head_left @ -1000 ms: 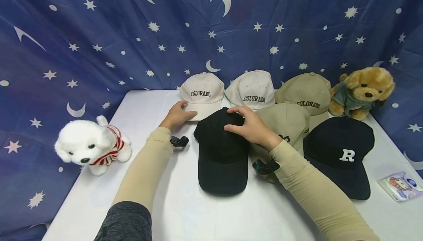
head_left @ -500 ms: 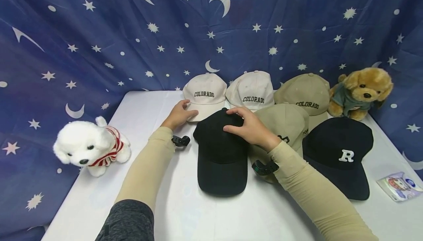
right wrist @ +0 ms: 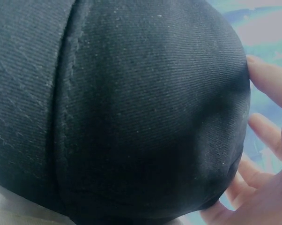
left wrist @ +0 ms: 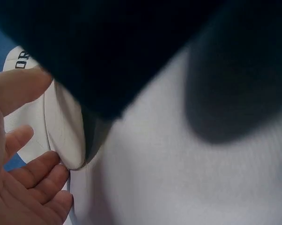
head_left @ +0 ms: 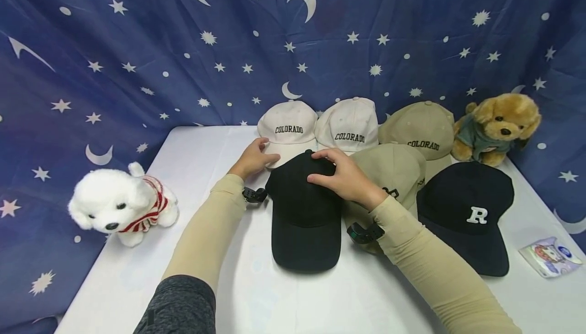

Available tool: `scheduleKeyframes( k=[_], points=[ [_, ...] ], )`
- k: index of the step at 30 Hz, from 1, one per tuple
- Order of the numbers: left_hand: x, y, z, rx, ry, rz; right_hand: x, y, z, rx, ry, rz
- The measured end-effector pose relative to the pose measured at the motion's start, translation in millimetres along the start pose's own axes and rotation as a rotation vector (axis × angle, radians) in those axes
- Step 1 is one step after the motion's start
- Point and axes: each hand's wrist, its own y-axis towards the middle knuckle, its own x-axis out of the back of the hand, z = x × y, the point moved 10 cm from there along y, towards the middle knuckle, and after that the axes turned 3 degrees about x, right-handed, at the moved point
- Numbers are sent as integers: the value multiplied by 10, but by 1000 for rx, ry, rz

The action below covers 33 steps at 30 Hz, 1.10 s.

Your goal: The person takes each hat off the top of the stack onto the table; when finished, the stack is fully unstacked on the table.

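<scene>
My left hand grips the left side of a white baseball cap lettered COLORADO at the back of the table. Thumb and fingertips lie around the edge of its brim in the left wrist view. Over the crown of a black baseball cap, my right hand curves its fingers and thumb; the brim points toward me. In the right wrist view, fingertips meet the edge of the black crown. A second white cap stands right beside the first.
Two beige caps and a dark cap with an R lie to the right. A white plush dog sits left, a brown one back right. A small printed packet lies at the right on the white table.
My left hand has slid the white cap to the right, so it now stands up against the second white cap. The right hand stays on the black cap.
</scene>
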Motion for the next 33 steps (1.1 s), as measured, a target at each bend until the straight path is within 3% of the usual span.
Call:
scheduleKeyframes(
  k=[8,23,33],
  points=[
    [-25,44,-19,10,16,10,-29,-6,-12,-14,-14,2],
    [-107,111,-84,-17,105,94,-5,-7,-2,-34,-9,2],
    [-127,127,-98,-53,32,105,-13,-1,-19,-34,-18,6]
  ],
)
